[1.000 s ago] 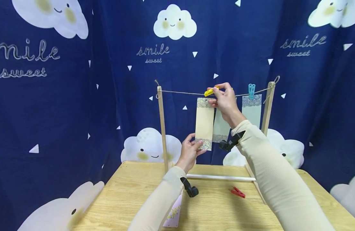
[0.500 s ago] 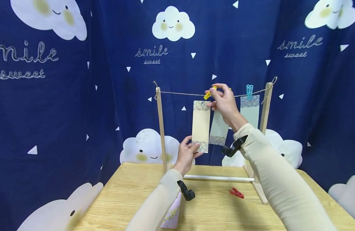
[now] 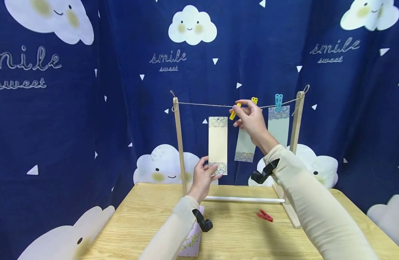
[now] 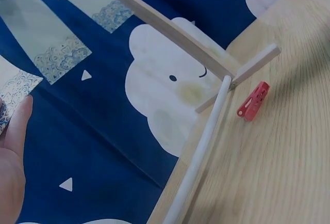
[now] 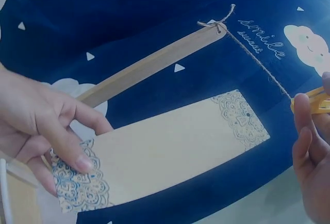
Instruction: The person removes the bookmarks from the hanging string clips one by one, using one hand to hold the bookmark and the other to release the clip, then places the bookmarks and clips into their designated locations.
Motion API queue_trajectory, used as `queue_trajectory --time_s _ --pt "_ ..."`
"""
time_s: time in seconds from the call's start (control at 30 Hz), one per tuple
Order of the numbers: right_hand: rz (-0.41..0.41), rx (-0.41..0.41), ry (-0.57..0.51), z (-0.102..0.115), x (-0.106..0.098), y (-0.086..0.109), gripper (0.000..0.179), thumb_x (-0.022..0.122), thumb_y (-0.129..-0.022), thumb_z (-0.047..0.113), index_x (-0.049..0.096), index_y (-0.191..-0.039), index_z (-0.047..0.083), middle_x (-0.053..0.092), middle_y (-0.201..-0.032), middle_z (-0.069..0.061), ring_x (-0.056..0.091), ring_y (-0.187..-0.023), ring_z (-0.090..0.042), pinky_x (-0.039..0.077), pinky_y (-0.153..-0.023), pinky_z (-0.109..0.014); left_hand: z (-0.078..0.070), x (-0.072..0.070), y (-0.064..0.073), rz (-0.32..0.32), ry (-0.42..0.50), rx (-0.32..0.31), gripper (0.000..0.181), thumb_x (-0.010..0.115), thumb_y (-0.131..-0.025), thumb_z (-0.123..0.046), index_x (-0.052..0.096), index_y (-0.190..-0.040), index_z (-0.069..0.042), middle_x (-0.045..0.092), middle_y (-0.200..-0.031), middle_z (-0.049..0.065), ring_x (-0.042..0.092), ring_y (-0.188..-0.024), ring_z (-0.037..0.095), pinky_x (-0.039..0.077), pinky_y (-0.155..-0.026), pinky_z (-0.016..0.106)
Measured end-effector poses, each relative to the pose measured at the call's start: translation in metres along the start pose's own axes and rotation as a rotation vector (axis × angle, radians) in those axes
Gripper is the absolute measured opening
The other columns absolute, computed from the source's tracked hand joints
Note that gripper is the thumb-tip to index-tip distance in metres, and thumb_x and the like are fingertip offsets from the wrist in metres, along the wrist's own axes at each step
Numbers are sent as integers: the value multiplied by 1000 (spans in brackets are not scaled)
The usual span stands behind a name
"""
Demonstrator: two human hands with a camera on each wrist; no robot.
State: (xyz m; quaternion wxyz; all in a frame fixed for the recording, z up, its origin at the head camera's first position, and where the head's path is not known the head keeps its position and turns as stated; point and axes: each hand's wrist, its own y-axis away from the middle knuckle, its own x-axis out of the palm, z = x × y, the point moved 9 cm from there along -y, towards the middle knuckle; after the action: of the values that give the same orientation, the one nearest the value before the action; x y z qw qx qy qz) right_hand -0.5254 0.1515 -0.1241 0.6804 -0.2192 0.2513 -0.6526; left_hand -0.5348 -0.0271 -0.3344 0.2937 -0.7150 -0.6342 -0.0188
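My left hand pinches the lower end of a cream bookmark with lace-patterned ends and a small hole near the top. The bookmark stands upright, its top edge below the string. My right hand pinches a yellow clothespin between thumb and fingers, right at the string. To the right, a pale green bookmark hangs from another yellow clothespin, partly covered by my right hand. Farther right a second green bookmark hangs under a blue clothespin.
The string runs between two wooden posts joined low down by a white rod. A red clothespin lies on the wooden table. A pink flowered card is partly under my left forearm. A blue cloud-print curtain stands behind.
The cream bookmark and my left hand have moved left and slightly down, away from my right hand. The yellow clothespin in my right hand has tilted steeper and shifted slightly lower.
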Motion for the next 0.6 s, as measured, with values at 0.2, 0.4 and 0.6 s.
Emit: queue_trajectory --time_s 0.2,0.4,0.6 --pt "7 -15 37 -4 -2 6 44 63 -104 39 54 -138 13 72 -118 -12 66 -64 -14 51 -56 -24 -3 -4 5 -1 -8 -4 32 63 -98 10 59 -128 -1 64 -91 8 63 -86 14 64 -77 41" --pt "15 -15 7 -5 -3 8 43 63 -104 37 55 -137 9 72 -114 -13 64 -62 -14 49 -54 -23 -5 -1 12 -2 8 -6 33 65 -96 10 60 -127 -1 65 -94 11 65 -88 16 65 -76 40" --pt "17 -16 -28 -6 -8 13 37 65 -104 33 57 -132 9 74 -110 -14 63 -59 -13 47 -51 -21 -6 3 19 15 0 10 33 65 -97 9 58 -128 0 65 -99 14 65 -89 17 65 -75 40"
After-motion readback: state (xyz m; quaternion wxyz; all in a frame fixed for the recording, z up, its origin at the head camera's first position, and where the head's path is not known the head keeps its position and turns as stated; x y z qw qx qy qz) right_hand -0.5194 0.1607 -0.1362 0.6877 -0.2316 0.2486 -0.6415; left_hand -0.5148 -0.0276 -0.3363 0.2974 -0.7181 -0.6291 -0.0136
